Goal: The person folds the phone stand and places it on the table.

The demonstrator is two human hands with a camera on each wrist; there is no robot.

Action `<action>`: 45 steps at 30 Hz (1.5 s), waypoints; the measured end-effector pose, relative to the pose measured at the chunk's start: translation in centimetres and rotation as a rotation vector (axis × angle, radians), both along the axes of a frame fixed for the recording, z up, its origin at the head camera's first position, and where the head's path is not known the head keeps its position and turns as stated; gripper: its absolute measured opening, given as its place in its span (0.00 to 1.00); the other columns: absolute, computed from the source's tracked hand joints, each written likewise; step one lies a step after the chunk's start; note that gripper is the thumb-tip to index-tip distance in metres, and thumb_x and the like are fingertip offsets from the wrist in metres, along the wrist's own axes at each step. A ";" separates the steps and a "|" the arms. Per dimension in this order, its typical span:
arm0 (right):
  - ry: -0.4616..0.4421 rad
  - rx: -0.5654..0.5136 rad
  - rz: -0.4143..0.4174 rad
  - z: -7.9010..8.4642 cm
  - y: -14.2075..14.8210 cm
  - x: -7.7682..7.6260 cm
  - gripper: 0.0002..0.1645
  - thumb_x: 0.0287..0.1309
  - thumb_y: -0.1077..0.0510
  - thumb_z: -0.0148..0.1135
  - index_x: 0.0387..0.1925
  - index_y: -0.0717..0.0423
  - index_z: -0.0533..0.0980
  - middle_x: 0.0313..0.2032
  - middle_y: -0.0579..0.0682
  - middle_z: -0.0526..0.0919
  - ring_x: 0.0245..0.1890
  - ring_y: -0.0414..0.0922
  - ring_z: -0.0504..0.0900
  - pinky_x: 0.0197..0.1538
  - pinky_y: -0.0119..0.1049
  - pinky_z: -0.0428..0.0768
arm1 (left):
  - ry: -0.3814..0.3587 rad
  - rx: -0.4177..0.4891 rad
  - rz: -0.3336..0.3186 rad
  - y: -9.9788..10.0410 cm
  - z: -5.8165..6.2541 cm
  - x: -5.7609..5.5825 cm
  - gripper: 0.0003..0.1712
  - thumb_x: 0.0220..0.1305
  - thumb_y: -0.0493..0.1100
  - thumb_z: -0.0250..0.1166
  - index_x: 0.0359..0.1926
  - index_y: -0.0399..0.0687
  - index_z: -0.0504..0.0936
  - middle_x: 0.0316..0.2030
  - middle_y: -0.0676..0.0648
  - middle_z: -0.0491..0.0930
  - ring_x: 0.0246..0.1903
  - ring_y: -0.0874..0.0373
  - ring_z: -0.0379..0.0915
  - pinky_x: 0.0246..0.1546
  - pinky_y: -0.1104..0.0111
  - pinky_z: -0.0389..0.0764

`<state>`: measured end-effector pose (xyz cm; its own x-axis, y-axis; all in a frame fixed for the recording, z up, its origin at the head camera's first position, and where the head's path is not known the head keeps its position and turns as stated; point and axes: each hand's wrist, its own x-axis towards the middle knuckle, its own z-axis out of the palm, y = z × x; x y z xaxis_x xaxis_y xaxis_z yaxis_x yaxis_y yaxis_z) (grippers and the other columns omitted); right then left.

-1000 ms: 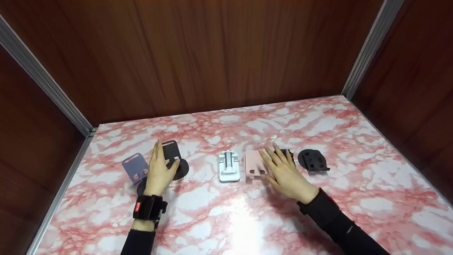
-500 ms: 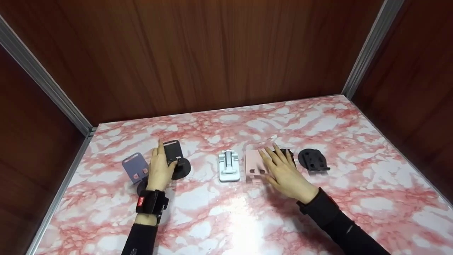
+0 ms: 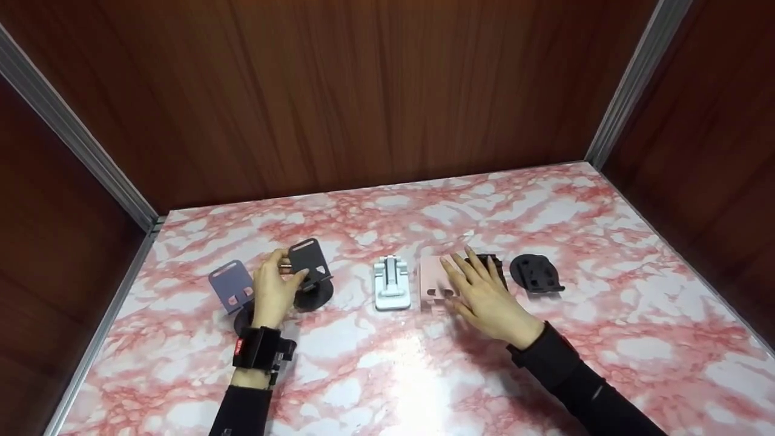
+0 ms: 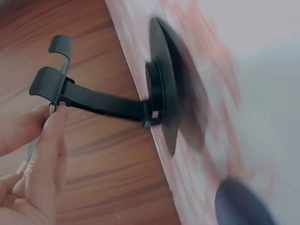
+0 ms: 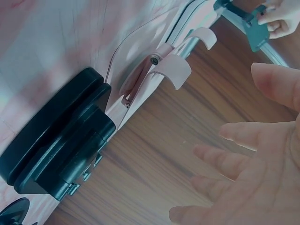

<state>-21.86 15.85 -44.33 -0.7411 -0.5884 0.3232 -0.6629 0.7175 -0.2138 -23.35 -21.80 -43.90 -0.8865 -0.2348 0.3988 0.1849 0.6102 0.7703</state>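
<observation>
My left hand (image 3: 272, 293) pinches the edge of a black folding phone stand (image 3: 307, 257) by its plate. In the left wrist view, the stand's arm is raised from its round base (image 4: 161, 89), which is tilted close to the tabletop; whether it touches is hard to tell. My right hand (image 3: 493, 306) is spread with straight fingers above a pink phone stand (image 3: 433, 281) and a black stand (image 3: 499, 272), partly covering both. Fingers and stands are apart in the right wrist view, where the pink stand's hooks (image 5: 173, 70) and the thick black stand (image 5: 70, 145) show.
A purple phone stand (image 3: 230, 284) lies left of my left hand, its base partly hidden. Between my hands is a white folded stand (image 3: 392, 290). Farther right sits a black round-based stand (image 3: 536, 274). Wooden panels (image 3: 387, 97) enclose the pink marbled table (image 3: 339, 363).
My left hand has gone from extended fingers beside the black stand to pinching its plate. The plate has risen and shifted slightly right. My right hand has hardly moved.
</observation>
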 end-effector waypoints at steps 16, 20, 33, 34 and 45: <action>-0.066 0.018 0.062 -0.2 -0.5 0.4 0.41 0.66 0.54 0.60 0.73 0.62 0.54 0.71 0.65 0.54 0.72 0.64 0.45 0.67 0.68 0.44 | 0.010 0.364 -0.291 4.4 3.2 2.2 0.11 0.54 0.30 0.71 0.39 0.30 0.82 0.31 0.39 0.81 0.30 0.56 0.78 0.26 0.65 0.85; -0.114 -0.019 0.098 -0.2 -0.8 0.6 0.40 0.68 0.53 0.57 0.73 0.64 0.53 0.71 0.66 0.54 0.72 0.64 0.46 0.68 0.67 0.44 | -0.027 0.426 -0.403 6.3 4.1 2.9 0.12 0.55 0.30 0.71 0.40 0.31 0.82 0.30 0.40 0.80 0.29 0.55 0.78 0.26 0.62 0.85; -0.470 -0.240 0.196 0.0 -1.1 0.7 0.42 0.71 0.50 0.53 0.75 0.63 0.46 0.69 0.66 0.59 0.65 0.61 0.65 0.63 0.55 0.67 | -0.063 0.406 -0.586 10.0 3.6 3.7 0.12 0.59 0.36 0.70 0.42 0.35 0.82 0.31 0.43 0.80 0.30 0.54 0.78 0.27 0.63 0.85; -0.483 -0.252 0.202 0.0 -1.1 0.7 0.42 0.71 0.50 0.52 0.74 0.64 0.46 0.68 0.66 0.61 0.63 0.61 0.67 0.63 0.55 0.68 | -0.061 0.410 -0.593 10.2 3.6 3.7 0.12 0.59 0.36 0.71 0.42 0.35 0.82 0.31 0.43 0.80 0.30 0.54 0.78 0.27 0.64 0.85; -0.743 -0.491 0.312 0.0 -1.8 0.3 0.32 0.73 0.52 0.49 0.72 0.58 0.57 0.68 0.54 0.65 0.64 0.45 0.68 0.65 0.41 0.68 | 0.026 0.447 -0.640 11.7 4.2 4.3 0.10 0.58 0.35 0.71 0.39 0.35 0.82 0.29 0.44 0.80 0.30 0.55 0.77 0.25 0.61 0.85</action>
